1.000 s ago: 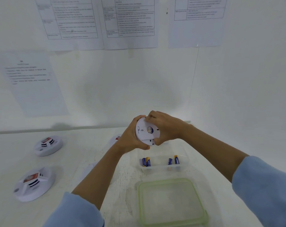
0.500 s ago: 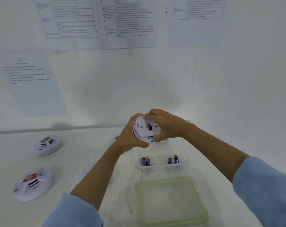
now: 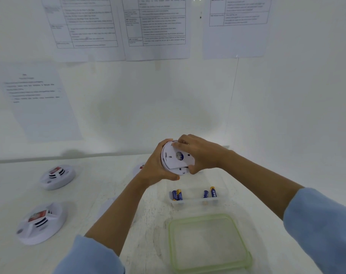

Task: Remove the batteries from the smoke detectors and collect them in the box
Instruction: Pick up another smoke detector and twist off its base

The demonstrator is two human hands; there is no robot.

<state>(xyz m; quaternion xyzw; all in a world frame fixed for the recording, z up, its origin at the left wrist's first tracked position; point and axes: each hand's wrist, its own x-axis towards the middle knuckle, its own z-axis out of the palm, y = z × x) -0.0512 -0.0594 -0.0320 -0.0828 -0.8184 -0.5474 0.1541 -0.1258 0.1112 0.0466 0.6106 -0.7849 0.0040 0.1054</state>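
Above the white table (image 3: 108, 184), both forearms meet at a smoke detector (image 3: 175, 157) held on edge, above the clear box (image 3: 196, 201). The left hand (image 3: 155, 169) cups its rim, fingers curled; the right hand (image 3: 201, 153) grips its back plate, thumb underneath. Four batteries (image 3: 177, 194) sit in the box.

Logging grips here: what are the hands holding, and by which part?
Both hold one smoke detector: the left hand cups its left rim, and the right hand grips its right edge.

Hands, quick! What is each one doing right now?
Left hand: holding the round white plastic smoke detector by its rim.
Right hand: gripping the same detector from the other side.
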